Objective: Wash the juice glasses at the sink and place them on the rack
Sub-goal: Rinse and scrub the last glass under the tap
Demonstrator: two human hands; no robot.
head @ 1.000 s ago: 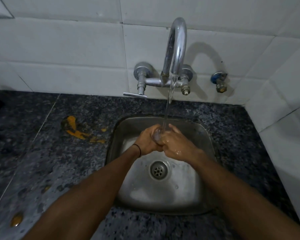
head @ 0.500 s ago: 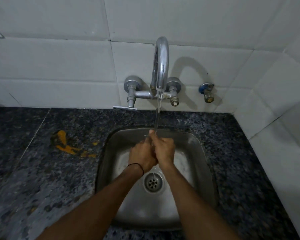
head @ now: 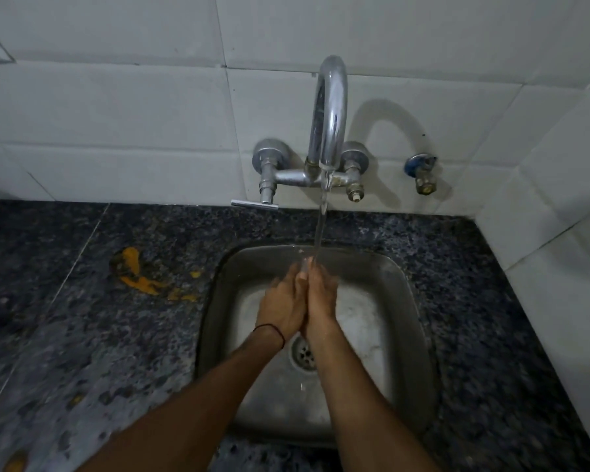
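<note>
Head view: the left hand (head: 283, 306) and the right hand (head: 322, 301) are pressed palm to palm over the sink (head: 413, 294), fingers pointing away from the person and up toward the tap (head: 329, 110). Both hands are flat, fingers extended and held together, neither one curled into a fist. Whether anything lies between the palms cannot be told; no glass shows in the hands, in the basin or on the counter (head: 82, 335), so where the glasses are cannot be told either.

A stream of water (head: 322, 219) falls from the spout and lands on the fingertips, at the far end of the joined hands. Both hands look wet, and the right forearm shines with drops. A thin black band (head: 273, 330) circles the left wrist.

Just under the heels of the hands, toward the person, is the drain (head: 304, 354), partly covered by the wrists. The steel basin spreads to both sides of the hands and is wet.

Beyond the fingertips, on the tiled wall (head: 116, 97), sits the tap body, with a lever handle (head: 254, 204) sticking out to the left of the hands. Farther right on the wall is a small blue valve (head: 421, 172).

Left of the left hand, on the dark speckled counter, lies a yellow-orange smear (head: 140, 270). Another yellow spot (head: 16, 461) sits near the person, at the bottom left edge.
</note>
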